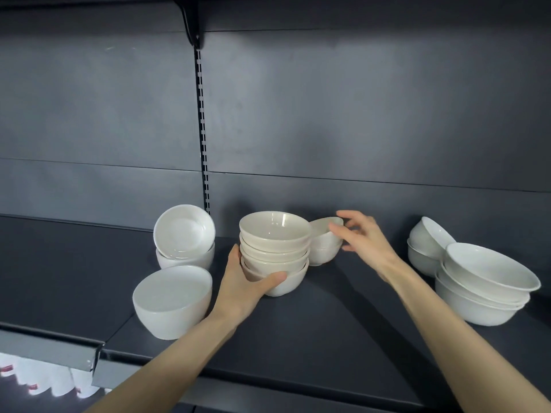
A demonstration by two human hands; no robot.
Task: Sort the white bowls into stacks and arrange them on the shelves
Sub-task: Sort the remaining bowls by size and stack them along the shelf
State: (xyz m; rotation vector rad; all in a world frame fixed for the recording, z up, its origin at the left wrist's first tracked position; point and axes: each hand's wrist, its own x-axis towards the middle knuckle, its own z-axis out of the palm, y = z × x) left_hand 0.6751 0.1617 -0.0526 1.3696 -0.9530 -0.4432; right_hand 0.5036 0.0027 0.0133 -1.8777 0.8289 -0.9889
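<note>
Nearest, front-left of the middle stack (275, 251), a single large white bowl (171, 299) stands upright on the dark shelf (328, 329). The left hand (247, 281) grips the base of the middle stack, thumb across the front of the bottom bowl and fingers round its left side. The stack is several nested bowls, upright, on the shelf. Well to the right of the stack sits a pile of wide bowls (486, 281), the top ones tilted. Just behind and to the right of the stack, the right hand (362, 236) is spread wide, its fingertips at the rim of a tilted bowl (323, 226) that lies in another bowl. Behind-left of the stack, a steeply tipped bowl (184, 231) rests in a second one. Farther right, a tilted pair (426, 242) stands near the back panel (357, 114).
</note>
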